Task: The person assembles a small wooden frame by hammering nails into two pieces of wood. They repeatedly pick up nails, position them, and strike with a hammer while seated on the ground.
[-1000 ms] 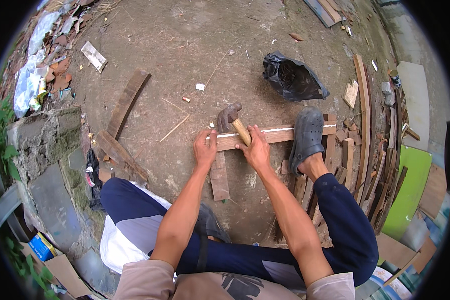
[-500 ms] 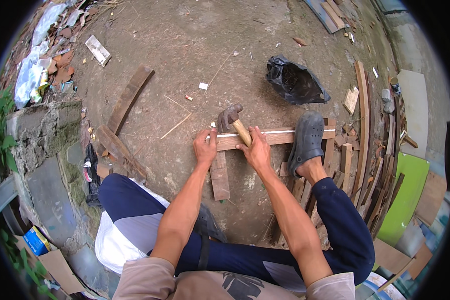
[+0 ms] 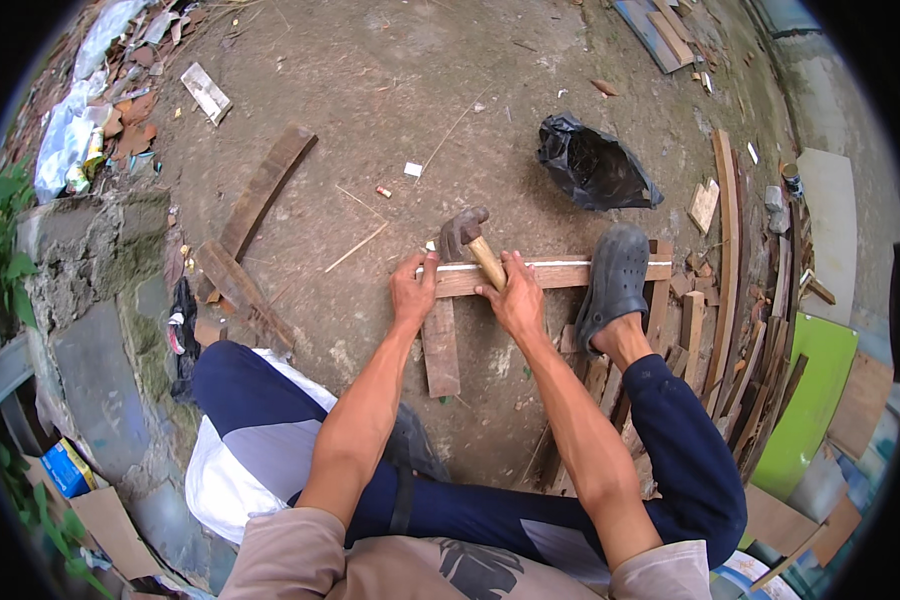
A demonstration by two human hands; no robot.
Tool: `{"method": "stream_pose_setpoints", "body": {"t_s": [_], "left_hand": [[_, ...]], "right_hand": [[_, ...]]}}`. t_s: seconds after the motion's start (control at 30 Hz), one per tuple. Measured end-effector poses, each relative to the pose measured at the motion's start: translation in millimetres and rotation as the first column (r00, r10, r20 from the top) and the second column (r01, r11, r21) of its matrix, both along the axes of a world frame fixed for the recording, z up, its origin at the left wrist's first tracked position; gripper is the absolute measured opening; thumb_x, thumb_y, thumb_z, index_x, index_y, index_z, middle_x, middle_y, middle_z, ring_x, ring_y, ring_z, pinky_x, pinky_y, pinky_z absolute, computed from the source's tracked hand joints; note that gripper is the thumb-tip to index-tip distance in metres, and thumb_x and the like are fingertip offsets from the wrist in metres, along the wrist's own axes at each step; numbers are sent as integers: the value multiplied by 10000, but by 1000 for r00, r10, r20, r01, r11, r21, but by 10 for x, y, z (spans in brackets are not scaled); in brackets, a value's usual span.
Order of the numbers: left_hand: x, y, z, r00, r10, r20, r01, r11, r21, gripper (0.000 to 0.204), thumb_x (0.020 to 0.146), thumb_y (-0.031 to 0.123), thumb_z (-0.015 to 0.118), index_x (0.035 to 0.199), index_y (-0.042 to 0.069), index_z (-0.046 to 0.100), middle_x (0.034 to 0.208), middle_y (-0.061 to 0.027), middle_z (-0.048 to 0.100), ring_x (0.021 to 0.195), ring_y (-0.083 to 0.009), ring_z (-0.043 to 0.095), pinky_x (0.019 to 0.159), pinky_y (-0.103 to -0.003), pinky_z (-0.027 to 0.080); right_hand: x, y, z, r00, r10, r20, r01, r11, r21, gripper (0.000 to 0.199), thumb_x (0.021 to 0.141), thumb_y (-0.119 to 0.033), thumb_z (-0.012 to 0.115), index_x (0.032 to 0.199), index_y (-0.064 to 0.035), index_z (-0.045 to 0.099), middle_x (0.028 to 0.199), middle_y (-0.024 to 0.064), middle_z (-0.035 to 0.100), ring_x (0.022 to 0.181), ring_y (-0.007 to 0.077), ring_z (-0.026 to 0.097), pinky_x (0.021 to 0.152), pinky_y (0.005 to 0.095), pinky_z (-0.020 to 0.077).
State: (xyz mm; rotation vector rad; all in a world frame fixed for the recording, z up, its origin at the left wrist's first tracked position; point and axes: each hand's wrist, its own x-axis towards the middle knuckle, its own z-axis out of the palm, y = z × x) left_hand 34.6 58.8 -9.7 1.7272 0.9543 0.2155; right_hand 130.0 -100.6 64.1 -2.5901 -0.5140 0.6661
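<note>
A wooden strip with a white line along its far edge lies crosswise in front of me. My left hand is closed around the strip's left end, over a short wooden piece that points toward me. Whether its fingertips also pinch something small cannot be made out. My right hand grips the wooden handle of a claw hammer, its rusty head resting just beyond the strip beside my left fingers. My foot in a dark clog presses on the strip's right part, near another wooden piece at that end.
A black plastic bag sits open beyond the strip. Long wood offcuts pile up at the right, beside a green board. Loose planks lie at the left, near a broken concrete block.
The whole view has shifted slightly. My hands, the hammer and the strip keep the same places relative to each other.
</note>
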Motion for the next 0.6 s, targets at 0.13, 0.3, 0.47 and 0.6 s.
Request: {"method": "stream_pose_setpoints", "body": {"t_s": [0.13,0.3,0.47,0.6], "left_hand": [[-107,-71,-41,987,154,45,-156,987,41,328,1024,284,575,1158,11,700,1154,-192,697,1111,-377,636,976,-427,472],[-336,-348,32,991,121,-58,-115,989,88,454,1066,298,467,1412,19,561,1410,-201,591,1326,-405,525,1154,-444,374],[-385,-362,-1,997,15,-70,-7,994,112,510,1089,294,352,1478,-13,474,1463,-247,528,1368,-391,498,1204,-456,323],[-382,-365,-93,1000,-7,11,4,972,235,518,1092,271,322,1450,-68,480,1439,-249,550,1342,-392,525,1203,-462,324]], "right_hand": [[0,40,16,1000,6,0,-6,1000,-11,748,806,-328,835,1389,32,535,1437,255,541,1422,368,435,1221,470,296],[30,8,44,996,-73,-58,75,997,27,686,863,-306,789,1400,30,527,1464,262,511,1423,385,425,1229,477,280],[-17,-91,234,993,-107,-47,113,984,135,474,912,-269,746,1256,21,598,1172,269,670,1135,434,633,978,477,490],[-216,-136,713,984,-166,-61,176,957,231,302,932,-255,734,1035,-3,602,700,198,662,654,346,692,594,454,500]]}}
